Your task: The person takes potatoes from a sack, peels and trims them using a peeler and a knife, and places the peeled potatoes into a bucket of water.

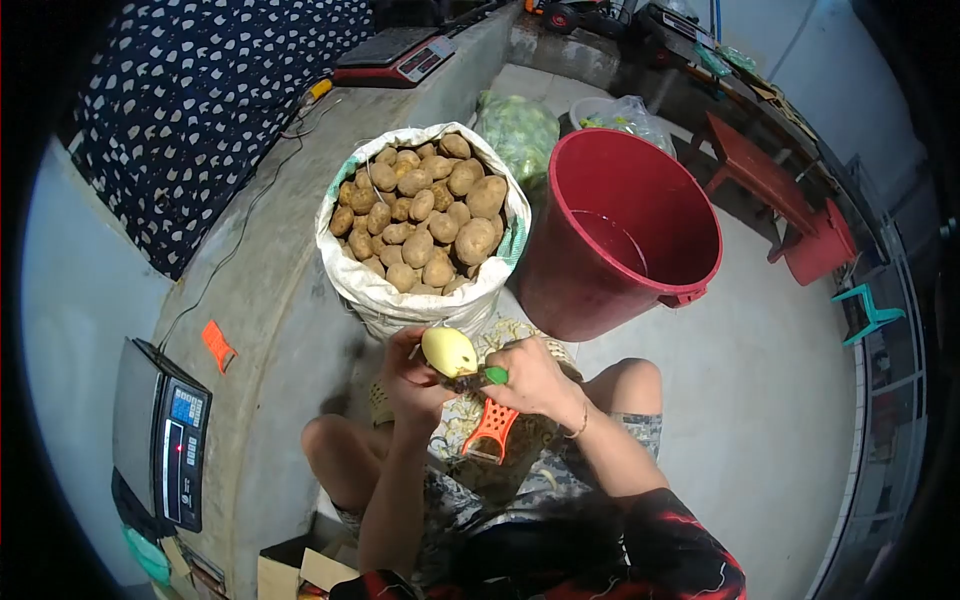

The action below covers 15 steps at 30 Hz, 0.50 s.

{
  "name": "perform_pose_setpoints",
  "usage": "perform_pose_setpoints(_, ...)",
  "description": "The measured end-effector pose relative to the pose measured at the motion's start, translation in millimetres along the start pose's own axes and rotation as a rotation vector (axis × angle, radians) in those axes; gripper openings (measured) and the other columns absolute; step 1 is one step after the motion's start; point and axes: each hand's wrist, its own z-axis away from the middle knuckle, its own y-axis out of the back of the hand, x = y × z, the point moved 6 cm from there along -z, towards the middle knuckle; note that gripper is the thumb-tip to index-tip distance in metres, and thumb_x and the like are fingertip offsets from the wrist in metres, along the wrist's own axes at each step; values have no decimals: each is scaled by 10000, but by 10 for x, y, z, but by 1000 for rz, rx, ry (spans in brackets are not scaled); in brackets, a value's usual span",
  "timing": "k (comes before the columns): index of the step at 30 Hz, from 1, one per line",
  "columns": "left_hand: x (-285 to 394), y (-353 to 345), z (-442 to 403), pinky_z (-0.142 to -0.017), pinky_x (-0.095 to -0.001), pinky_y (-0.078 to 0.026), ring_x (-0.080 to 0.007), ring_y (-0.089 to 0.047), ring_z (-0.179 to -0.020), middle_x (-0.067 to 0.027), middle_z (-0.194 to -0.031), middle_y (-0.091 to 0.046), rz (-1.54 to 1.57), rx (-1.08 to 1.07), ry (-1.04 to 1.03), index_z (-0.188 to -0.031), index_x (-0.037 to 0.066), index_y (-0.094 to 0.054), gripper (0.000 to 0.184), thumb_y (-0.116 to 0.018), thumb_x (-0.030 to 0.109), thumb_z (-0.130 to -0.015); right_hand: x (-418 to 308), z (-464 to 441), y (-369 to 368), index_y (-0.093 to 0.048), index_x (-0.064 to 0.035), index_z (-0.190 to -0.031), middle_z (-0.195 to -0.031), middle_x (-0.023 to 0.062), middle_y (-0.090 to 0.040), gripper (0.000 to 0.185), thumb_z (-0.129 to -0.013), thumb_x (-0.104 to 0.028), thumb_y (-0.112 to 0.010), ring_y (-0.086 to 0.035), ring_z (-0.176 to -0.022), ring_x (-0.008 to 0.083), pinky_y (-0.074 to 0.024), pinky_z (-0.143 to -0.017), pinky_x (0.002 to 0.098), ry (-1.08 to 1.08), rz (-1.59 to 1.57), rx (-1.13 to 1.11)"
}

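Note:
My left hand [408, 372] is closed around a peeled, pale yellow potato [449, 350] that has a dark spot near its lower right. My right hand [535, 378] is closed on a small green-handled knife [495, 375], its dark blade against the potato's lower end. An orange peeler [492, 430] hangs below the same hand, apparently held by the hidden fingers. Just beyond my hands stands a white woven sack [365, 290], its rim rolled down, full of unpeeled brown potatoes [415, 225]. Peelings [455, 425] lie on the surface between my legs.
Right of the sack stands a tall red bucket [590, 285] with some liquid inside. Behind are a bag of green produce [518, 130] and a red stool [765, 180]. On the concrete ledge at left are another orange peeler [218, 346], a digital scale [180, 450] and a red scale [395, 58].

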Motion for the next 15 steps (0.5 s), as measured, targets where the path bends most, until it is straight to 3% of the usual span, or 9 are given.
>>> perform_pose_setpoints(11,40,-32,-35,-867,-327,-531,-204,-613,-1026,-103,-1070,-605,-72,4,-3,-1183,1,-458,764,-843,-102,-531,44,-22,-35,-641,-45,-643,-568,199,-586,230,-730,-256,-665,-607,-579,396,-507,-598,468,0,45,-23)
perform_pose_setpoints(13,32,-42,11,-868,-328,-527,-203,-614,-1019,-101,-1070,-605,-78,-58,-30,-1173,2,-466,759,-843,-94,-521,345,-57,-92,-660,-37,-659,-584,212,-592,241,-743,-262,-672,-615,-610,405,-513,-626,475,-224,111,20)
perform_pose_setpoints(15,-34,-32,-29,-859,-327,-537,-201,-620,-1006,-95,-1073,-602,-65,-79,38,-1169,3,-472,758,-829,-91,-507,473,-112,-10,-663,-30,-663,-591,217,-594,251,-749,-266,-674,-615,-618,410,-514,-635,476,-253,110,70)
